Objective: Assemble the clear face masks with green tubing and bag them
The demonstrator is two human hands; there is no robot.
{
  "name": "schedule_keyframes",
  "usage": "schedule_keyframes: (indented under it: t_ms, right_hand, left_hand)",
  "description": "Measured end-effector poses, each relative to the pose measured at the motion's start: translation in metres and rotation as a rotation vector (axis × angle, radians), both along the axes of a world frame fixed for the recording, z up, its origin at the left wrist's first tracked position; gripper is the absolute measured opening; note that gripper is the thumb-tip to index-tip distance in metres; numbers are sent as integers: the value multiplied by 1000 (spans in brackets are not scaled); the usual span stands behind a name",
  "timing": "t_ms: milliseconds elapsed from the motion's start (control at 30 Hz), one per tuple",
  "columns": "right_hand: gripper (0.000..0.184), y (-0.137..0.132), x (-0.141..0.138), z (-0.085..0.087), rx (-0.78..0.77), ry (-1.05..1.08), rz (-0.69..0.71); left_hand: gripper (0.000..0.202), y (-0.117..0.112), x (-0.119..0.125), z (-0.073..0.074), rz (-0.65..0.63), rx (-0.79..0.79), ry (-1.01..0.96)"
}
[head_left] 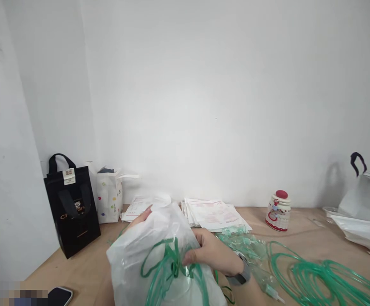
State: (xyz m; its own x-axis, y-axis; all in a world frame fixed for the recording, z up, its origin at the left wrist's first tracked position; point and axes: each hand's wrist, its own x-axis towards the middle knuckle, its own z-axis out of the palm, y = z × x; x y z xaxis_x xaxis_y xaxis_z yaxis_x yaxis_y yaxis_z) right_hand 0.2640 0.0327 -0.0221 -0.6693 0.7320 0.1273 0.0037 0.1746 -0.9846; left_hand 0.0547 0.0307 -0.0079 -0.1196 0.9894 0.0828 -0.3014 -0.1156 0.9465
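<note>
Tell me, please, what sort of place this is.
Probably an indoor workroom: a brown table against a white wall bears coiled green tubing and printed white sheets or pouches.

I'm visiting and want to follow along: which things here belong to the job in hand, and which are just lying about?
Likely the job's:
white pouch in the right hand, left hand partly behind it
coiled green tubing
green-and-clear pieces
printed sheets, perhaps

Likely lying about:
black bag
dotted bag
phone
red-lidded jar
</note>
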Motion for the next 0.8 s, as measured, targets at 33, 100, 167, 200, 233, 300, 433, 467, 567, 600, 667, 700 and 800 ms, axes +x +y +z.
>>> schedule_keyframes:
  t_ms: [33, 100, 167, 200, 233, 300, 433, 467, 567, 600, 667, 700, 800]
  right_hand:
    - [35, 3, -2, -2, -13, 21, -36]
    - [33, 7, -2, -4, 5, 59, -150]
    - [32, 9, 0, -4, 34, 85, -244]
    - [32, 8, 1, -3, 39, 87, -271]
    - [32, 7, 2, -1, 42, 82, -278]
    - [30, 2, 2, 2, 93, 86, -286]
    - [46, -12, 0, 7, 572, 130, -656]
    - [50, -16, 0, 8, 728, 81, -723]
    - [40, -22, 2, 9, 963, -190, -641]
    - [32, -23, 3, 9, 946, -270, -601]
    - [18, -25, 3, 10, 832, -394, -568]
    - [16, -26, 2, 11, 764, -441, -552]
    - [20, -29, 1, 14, 579, -561, -411]
  left_hand:
    - [26, 2, 1, 0, -35, -11, -6]
    - [46, 0, 3, 0, -82, -17, -40]
    - [60, -6, 6, 0, -108, 2, -77]
    - [60, -9, 9, -1, -114, 12, -95]
    - [58, -11, 11, -2, -113, 18, -109]
    - [53, -13, 16, -4, -72, -7, -118]
    - [43, -11, 22, -11, 112, -99, 12]
    - [40, -11, 23, -11, 116, -84, 74]
    - [31, -13, 26, -11, -16, 90, 302]
    - [30, -14, 28, -11, -60, 152, 359]
    - [30, -15, 32, -9, -109, 238, 421]
    - [30, -15, 33, -9, -119, 255, 428]
    - [27, -14, 35, -8, -197, 294, 450]
